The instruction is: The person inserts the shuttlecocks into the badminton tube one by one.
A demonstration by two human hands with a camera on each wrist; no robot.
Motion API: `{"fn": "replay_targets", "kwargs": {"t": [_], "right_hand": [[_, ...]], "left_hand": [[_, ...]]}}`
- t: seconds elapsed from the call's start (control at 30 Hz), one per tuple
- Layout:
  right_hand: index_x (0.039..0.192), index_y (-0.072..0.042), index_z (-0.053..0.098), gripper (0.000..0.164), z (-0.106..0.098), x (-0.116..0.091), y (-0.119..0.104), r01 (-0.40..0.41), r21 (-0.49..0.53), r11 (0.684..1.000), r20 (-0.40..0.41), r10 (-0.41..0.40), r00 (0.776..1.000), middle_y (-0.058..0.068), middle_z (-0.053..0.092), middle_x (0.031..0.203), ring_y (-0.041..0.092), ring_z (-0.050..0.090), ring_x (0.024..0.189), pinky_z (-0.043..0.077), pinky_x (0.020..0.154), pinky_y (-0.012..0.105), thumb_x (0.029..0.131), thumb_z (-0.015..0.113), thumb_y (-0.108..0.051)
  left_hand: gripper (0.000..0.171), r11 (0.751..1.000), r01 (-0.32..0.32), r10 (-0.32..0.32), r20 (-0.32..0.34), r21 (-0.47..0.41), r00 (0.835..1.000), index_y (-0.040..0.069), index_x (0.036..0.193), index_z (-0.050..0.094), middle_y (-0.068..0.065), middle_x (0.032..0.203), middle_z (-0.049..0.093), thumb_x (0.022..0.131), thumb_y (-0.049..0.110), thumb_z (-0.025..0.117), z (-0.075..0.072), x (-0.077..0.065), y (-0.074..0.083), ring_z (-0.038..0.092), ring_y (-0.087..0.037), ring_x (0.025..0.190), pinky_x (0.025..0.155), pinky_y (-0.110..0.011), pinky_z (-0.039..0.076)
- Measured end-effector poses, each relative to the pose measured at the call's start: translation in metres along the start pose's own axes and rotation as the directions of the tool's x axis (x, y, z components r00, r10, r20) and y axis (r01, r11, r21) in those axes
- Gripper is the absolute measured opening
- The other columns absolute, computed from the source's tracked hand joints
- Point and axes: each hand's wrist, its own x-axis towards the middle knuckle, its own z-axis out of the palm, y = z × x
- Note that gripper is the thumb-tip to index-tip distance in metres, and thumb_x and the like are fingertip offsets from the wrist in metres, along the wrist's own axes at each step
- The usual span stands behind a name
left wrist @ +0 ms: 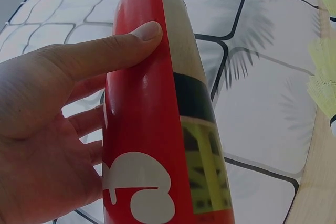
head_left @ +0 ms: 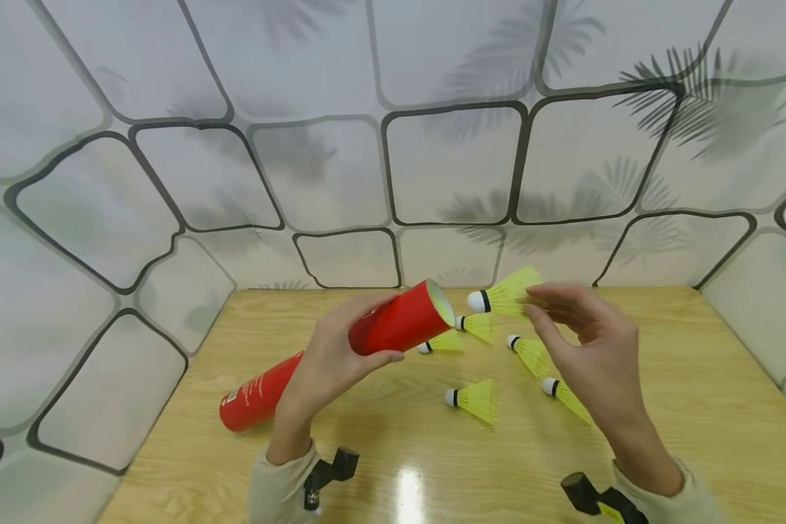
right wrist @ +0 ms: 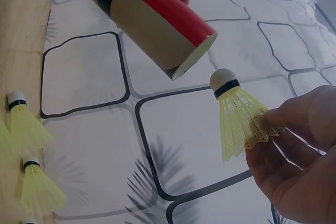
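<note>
My left hand [head_left: 332, 356] grips a long red tube [head_left: 402, 319] around its upper part. The tube is tilted, its open mouth turned up and to the right. Through a clear strip on the tube's side, in the left wrist view, a yellow patterned part [left wrist: 207, 166] shows below a dark band. A yellow shuttlecock [head_left: 512, 291] is pinched at its skirt edge between thumb and fingers of my right hand [head_left: 592, 338]. Its white cork [right wrist: 223, 78] points left towards the tube's mouth, a small gap apart.
Several more yellow shuttlecocks lie on the wooden table [head_left: 380, 451], among them one nearest me [head_left: 478, 400], one by my right hand [head_left: 530, 355] and one behind the tube [head_left: 447, 342]. A wall covering [head_left: 452, 167] with a stone pattern and leaf shadows rises behind the table.
</note>
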Motion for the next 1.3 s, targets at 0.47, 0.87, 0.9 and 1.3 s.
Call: {"fn": "replay_targets", "kwargs": {"t": [0.47, 0.87, 0.9, 1.3], "right_hand": [[0.108, 0.002, 0.072, 0.024, 0.035, 0.001, 0.005, 0.004, 0.045, 0.999, 0.009, -0.004, 1.000, 0.010, 0.073, 0.100, 0.013, 0.070, 0.091, 0.055, 0.083, 0.021, 0.088, 0.071, 0.016], [0.108, -0.002, 0.074, 0.026, 0.060, -0.009, 0.009, 0.068, -0.023, 0.997, 0.050, -0.067, 0.996, 0.004, 0.076, 0.103, 0.016, 0.071, 0.098, 0.053, 0.090, 0.021, 0.088, 0.071, 0.015], [0.108, -0.002, 0.074, 0.026, 0.061, -0.010, 0.010, 0.074, -0.028, 0.997, 0.053, -0.073, 0.996, 0.004, 0.076, 0.103, 0.017, 0.071, 0.099, 0.053, 0.091, 0.021, 0.087, 0.071, 0.015], [0.114, -0.003, 0.071, 0.026, 0.065, -0.015, 0.011, 0.055, 0.046, 0.997, 0.198, -0.063, 0.978, 0.006, 0.073, 0.112, 0.021, 0.070, 0.109, 0.052, 0.098, 0.026, 0.094, 0.065, 0.012]], "left_hand": [[0.073, 1.000, 0.010, -0.010, 0.010, 0.011, 1.000, 0.017, 0.142, 0.059, 0.000, 0.137, 0.063, 0.077, 0.011, 0.092, 0.001, 0.002, 0.003, 0.059, -0.022, 0.121, 0.094, -0.045, 0.055], [0.072, 1.000, -0.016, 0.016, 0.020, 0.014, 1.000, 0.016, 0.142, 0.059, 0.000, 0.137, 0.063, 0.078, 0.012, 0.092, 0.005, 0.003, 0.003, 0.060, -0.022, 0.120, 0.093, -0.044, 0.056], [0.072, 1.000, -0.018, 0.018, 0.020, 0.011, 1.000, 0.016, 0.142, 0.059, 0.000, 0.137, 0.063, 0.078, 0.012, 0.092, 0.006, 0.003, 0.003, 0.060, -0.022, 0.120, 0.093, -0.044, 0.056], [0.073, 1.000, -0.030, 0.029, 0.022, 0.009, 0.999, 0.016, 0.142, 0.059, -0.001, 0.137, 0.063, 0.077, 0.012, 0.092, 0.007, 0.002, 0.003, 0.060, -0.021, 0.119, 0.092, -0.042, 0.057]]}}
